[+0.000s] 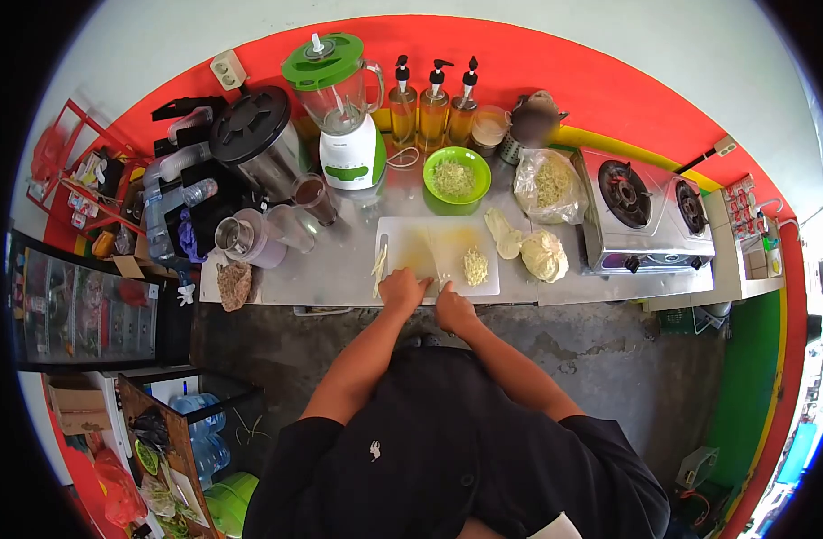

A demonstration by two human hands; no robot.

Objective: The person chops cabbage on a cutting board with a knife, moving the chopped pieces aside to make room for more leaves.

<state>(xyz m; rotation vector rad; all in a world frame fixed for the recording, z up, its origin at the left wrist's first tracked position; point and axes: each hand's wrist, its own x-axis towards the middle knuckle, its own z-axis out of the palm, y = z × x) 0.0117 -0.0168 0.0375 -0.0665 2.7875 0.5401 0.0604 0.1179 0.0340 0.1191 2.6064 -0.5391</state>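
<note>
Both hands are at the front edge of a white cutting board (402, 232) on a steel counter. My left hand (404, 291) is closed at the board's lower left; what its fingers press on is too small to name. My right hand (453, 305) is wrapped round the handle end of a knife, whose pale blade (440, 256) points away over the board. Pale strips (380, 265) lie along the board's left side. A pile of shredded cabbage (475, 267) sits on its right side. Beyond the board stands a green bowl (457, 199) holding more shreds.
A cabbage head (544, 256), loose leaves (502, 235) and a plastic bag of shreds (552, 184) are right of the board. Farther right is a gas stove (649, 241). A blender (350, 148), pump bottles (433, 117), cups and a rough brown lump (234, 286) stand behind and left.
</note>
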